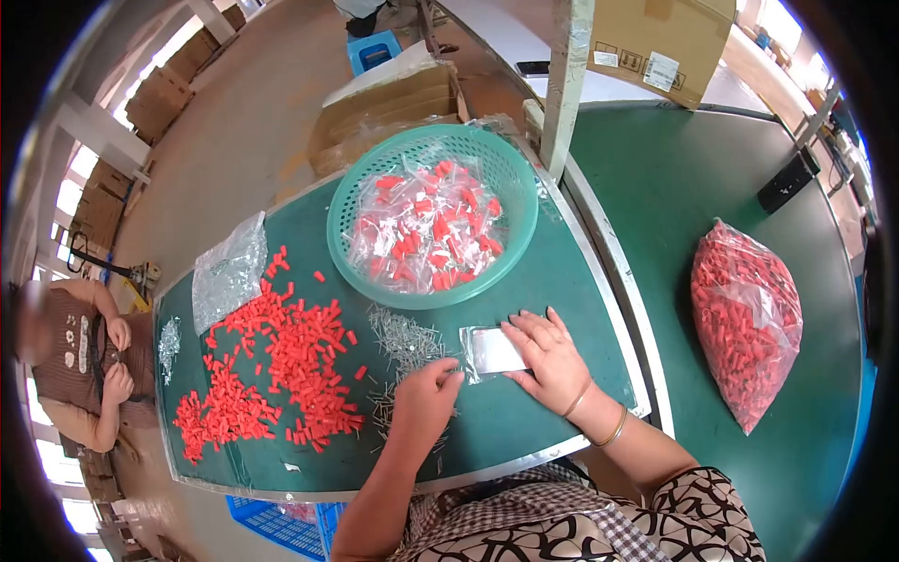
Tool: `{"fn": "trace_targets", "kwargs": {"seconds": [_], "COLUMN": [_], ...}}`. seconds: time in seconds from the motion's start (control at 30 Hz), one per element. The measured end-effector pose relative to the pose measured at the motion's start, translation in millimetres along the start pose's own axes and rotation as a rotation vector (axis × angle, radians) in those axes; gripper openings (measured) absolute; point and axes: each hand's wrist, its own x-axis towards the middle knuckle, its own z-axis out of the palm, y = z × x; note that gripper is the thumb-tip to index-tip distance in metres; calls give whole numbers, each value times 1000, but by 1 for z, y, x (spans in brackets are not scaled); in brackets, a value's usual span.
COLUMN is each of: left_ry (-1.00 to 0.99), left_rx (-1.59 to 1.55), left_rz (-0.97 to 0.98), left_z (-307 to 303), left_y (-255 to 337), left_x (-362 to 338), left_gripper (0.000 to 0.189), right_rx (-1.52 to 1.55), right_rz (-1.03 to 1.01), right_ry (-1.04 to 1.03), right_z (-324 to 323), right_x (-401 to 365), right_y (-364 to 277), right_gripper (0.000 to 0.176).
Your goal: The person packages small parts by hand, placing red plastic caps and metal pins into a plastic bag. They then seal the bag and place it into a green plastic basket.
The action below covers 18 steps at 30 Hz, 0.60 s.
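Observation:
My right hand (551,361) lies with fingers spread on the right side of a stack of small clear plastic bags (494,351). Left of that stack, my left hand (429,393) has its fingers curled together, close to a pile of metal screws (405,339); whether it pinches anything is too small to tell. Many red plastic plugs (304,361) are heaped on the green table (506,421) to the left. Behind my hands stands a green basket (431,298) full of small bags with red and white pieces.
A clear bag of metal pieces (229,272) lies at the table's back left. A large bag of red plugs (746,318) rests on the right-hand table. Another person (84,356) sits at the far left. A metal post (567,89) and cardboard box (660,47) stand behind.

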Motion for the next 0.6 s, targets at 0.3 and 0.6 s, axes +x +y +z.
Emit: {"fn": "trace_targets", "kwargs": {"seconds": [0.3, 0.6], "left_ry": [-71, -34], "left_rx": [-389, 111], "left_rz": [-153, 15], "left_z": [25, 32], "left_y": [11, 15], "left_x": [11, 18], "left_gripper": [22, 46], "right_rx": [-56, -25], "right_rz": [-8, 30], "right_ry": [-13, -24], "right_z": [10, 10], "right_x": [-1, 0], "right_y": [-1, 0], "right_gripper": [67, 67]}}
